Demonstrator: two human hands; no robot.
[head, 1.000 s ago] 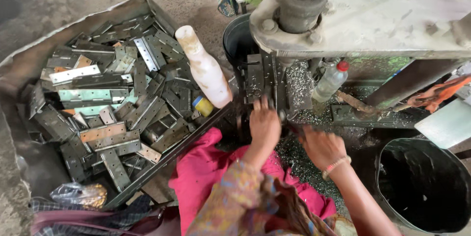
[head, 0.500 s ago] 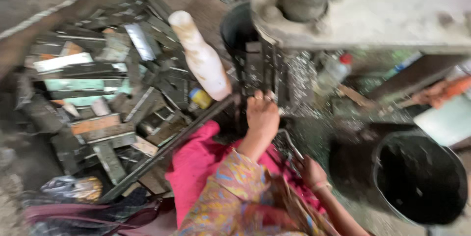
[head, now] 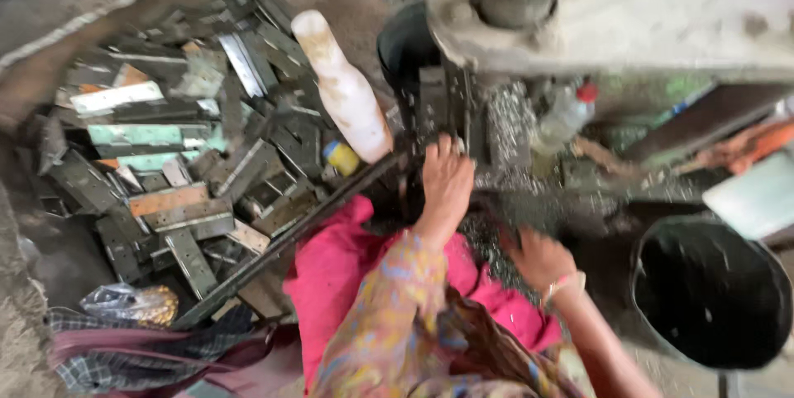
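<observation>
Left hand (head: 447, 183) fingers curled on metal piece (head: 432, 104) at machine base, right hand (head: 542, 257) blurred, grip unclear, at its 4 o'clock, white bottle (head: 347, 100) at 10 o'clock.

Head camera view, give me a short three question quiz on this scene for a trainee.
1. True or false: the left hand is up at the machine's dark metal block.
2. Which lies on the pile of metal strips? A) white plastic bottle B) hammer C) glove
3. What stands at the lower right, beside the right hand?

Key
1. True.
2. A, the white plastic bottle.
3. A black bucket.
</observation>
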